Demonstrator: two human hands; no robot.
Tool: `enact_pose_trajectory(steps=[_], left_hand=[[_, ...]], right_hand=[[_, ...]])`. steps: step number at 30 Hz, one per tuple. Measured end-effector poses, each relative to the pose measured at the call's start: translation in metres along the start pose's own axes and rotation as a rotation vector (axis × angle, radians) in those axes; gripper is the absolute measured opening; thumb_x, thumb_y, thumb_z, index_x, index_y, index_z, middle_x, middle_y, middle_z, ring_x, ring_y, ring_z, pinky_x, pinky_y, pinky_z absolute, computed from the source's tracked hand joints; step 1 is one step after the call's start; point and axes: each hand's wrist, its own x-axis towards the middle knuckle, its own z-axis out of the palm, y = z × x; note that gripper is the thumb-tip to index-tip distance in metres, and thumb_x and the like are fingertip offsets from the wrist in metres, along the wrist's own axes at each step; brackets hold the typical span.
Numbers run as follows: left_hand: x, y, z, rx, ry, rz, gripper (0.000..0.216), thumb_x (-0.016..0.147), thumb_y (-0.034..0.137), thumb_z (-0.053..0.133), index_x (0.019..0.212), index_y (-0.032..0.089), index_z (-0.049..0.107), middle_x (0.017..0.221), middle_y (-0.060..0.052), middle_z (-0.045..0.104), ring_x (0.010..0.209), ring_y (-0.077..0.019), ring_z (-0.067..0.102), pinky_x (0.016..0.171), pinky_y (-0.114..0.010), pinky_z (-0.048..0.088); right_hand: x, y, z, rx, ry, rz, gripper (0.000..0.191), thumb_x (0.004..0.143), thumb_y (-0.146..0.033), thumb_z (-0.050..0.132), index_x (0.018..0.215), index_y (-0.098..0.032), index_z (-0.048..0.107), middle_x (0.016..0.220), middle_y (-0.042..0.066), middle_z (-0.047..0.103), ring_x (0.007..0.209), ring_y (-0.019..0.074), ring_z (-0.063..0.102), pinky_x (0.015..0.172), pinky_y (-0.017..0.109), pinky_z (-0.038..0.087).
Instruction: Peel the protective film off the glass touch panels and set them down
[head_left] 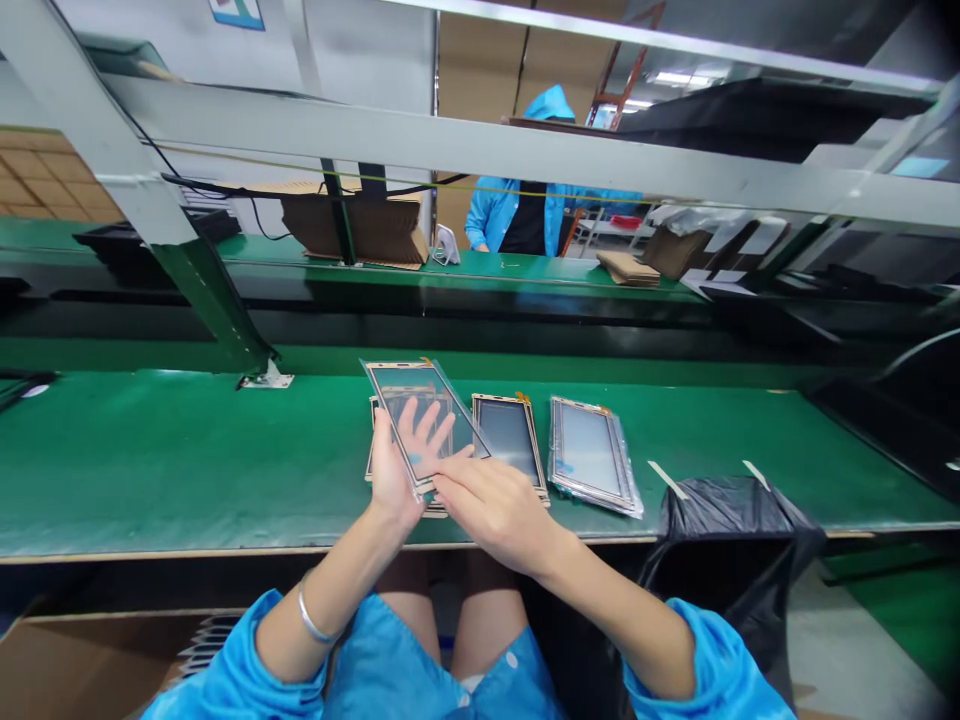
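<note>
A clear glass touch panel (435, 388) with a dark-lined border is held tilted above the bench. My left hand (391, 478) holds it from below and behind, thumb along the left edge, fingers spread and showing through the glass. At the lower edge, my right hand (501, 508) has its fingertips pinched together on the panel; whether a film corner is between them is too small to tell. Behind the raised panel lies a partly hidden stack of similar panels (370, 468). To its right are a stack of dark-faced panels (510, 438) and a stack of film-wrapped panels (592, 455).
A black bag (739, 510) hangs taped to the front edge of the green bench (187, 460), at right. A metal post (217, 300) stands at left. Across the line, a person in blue (495, 205) is behind cardboard pieces (628, 268). An open carton (97, 650) is below left.
</note>
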Motion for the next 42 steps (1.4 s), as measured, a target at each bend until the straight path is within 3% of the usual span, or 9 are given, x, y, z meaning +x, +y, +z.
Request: enact_pose_trajectory(steps=[14, 18, 22, 25, 28, 32, 36, 39, 42], left_hand=[[0.000, -0.004, -0.006, 0.025, -0.010, 0.037, 0.055, 0.091, 0.060, 0.030, 0.138, 0.031, 0.034, 0.150, -0.009, 0.033, 0.135, -0.0282, 0.035, 0.088, -0.053, 0.050], [-0.002, -0.006, -0.006, 0.025, -0.012, 0.037, 0.059, 0.091, 0.060, 0.029, 0.141, 0.029, 0.030, 0.150, -0.010, 0.033, 0.134, -0.0282, 0.037, 0.093, -0.051, 0.048], [-0.007, -0.014, -0.016, 0.077, -0.123, 0.008, 0.062, 0.089, 0.055, 0.046, 0.141, 0.023, 0.033, 0.146, -0.014, 0.040, 0.128, -0.0292, 0.045, 0.099, -0.045, 0.045], [-0.009, -0.021, -0.027, 0.211, -0.260, -0.038, 0.074, 0.078, 0.031, 0.071, 0.141, 0.027, 0.032, 0.145, -0.012, 0.043, 0.126, -0.0303, 0.047, 0.095, -0.044, 0.048], [-0.010, -0.024, -0.037, 0.363, -0.302, -0.046, 0.080, 0.073, 0.016, 0.074, 0.141, 0.026, 0.032, 0.140, -0.014, 0.049, 0.121, -0.0305, 0.053, 0.090, -0.041, 0.051], [-0.022, -0.020, -0.056, 0.498, -0.304, -0.146, 0.064, 0.073, 0.022, 0.074, 0.131, 0.021, 0.047, 0.127, -0.017, 0.060, 0.111, -0.0320, 0.061, 0.084, -0.039, 0.052], [-0.039, -0.012, -0.079, 0.562, -0.158, -0.237, 0.050, 0.073, 0.032, 0.075, 0.118, 0.021, 0.057, 0.112, -0.015, 0.069, 0.095, -0.0281, 0.069, 0.076, -0.033, 0.054], [-0.044, -0.013, -0.086, 0.546, -0.103, -0.240, 0.050, 0.069, 0.039, 0.078, 0.113, 0.021, 0.060, 0.104, -0.012, 0.073, 0.084, -0.0254, 0.071, 0.073, -0.032, 0.054], [-0.041, -0.022, -0.082, 0.579, -0.142, -0.228, 0.051, 0.067, 0.043, 0.078, 0.110, 0.020, 0.061, 0.100, -0.012, 0.073, 0.084, -0.0270, 0.071, 0.075, -0.035, 0.053]], right_hand=[[0.008, -0.009, -0.003, -0.100, -0.037, -0.073, 0.028, 0.094, -0.004, 0.039, 0.082, -0.011, 0.063, 0.087, 0.011, 0.069, 0.078, 0.0186, 0.063, 0.062, 0.028, 0.045], [0.005, -0.006, 0.002, -0.068, -0.056, -0.047, 0.026, 0.094, -0.005, 0.038, 0.083, -0.013, 0.060, 0.085, 0.010, 0.068, 0.078, 0.0190, 0.063, 0.064, 0.029, 0.046], [0.001, 0.007, 0.011, 0.236, -0.057, 0.252, 0.023, 0.095, -0.016, 0.035, 0.083, -0.017, 0.055, 0.082, 0.007, 0.065, 0.073, 0.0174, 0.061, 0.063, 0.027, 0.046], [0.001, 0.020, 0.021, 0.565, -0.026, 0.641, 0.019, 0.094, -0.025, 0.036, 0.082, -0.020, 0.049, 0.070, 0.000, 0.060, 0.056, 0.0138, 0.057, 0.052, 0.024, 0.045], [0.000, 0.051, 0.021, 0.812, 0.110, 0.914, 0.013, 0.092, -0.029, 0.037, 0.085, -0.021, 0.044, 0.059, -0.005, 0.055, 0.043, 0.0115, 0.052, 0.042, 0.021, 0.041], [-0.021, 0.133, -0.015, 0.594, 0.639, 1.153, 0.016, 0.087, -0.036, 0.044, 0.081, -0.021, 0.045, 0.053, -0.005, 0.052, 0.040, 0.0112, 0.053, 0.041, 0.022, 0.040], [-0.065, 0.196, -0.066, 0.391, 0.840, 1.202, 0.027, 0.090, -0.040, 0.046, 0.071, -0.023, 0.039, 0.047, -0.008, 0.042, 0.034, 0.0084, 0.039, 0.037, 0.021, 0.032], [-0.079, 0.183, -0.068, 0.373, 0.782, 1.181, 0.021, 0.088, -0.033, 0.053, 0.074, -0.021, 0.043, 0.049, -0.008, 0.045, 0.038, 0.0090, 0.042, 0.038, 0.020, 0.032], [-0.064, 0.136, -0.040, 0.485, 0.594, 1.158, 0.017, 0.086, -0.034, 0.051, 0.078, -0.019, 0.049, 0.051, -0.004, 0.053, 0.035, 0.0095, 0.044, 0.036, 0.021, 0.031]])
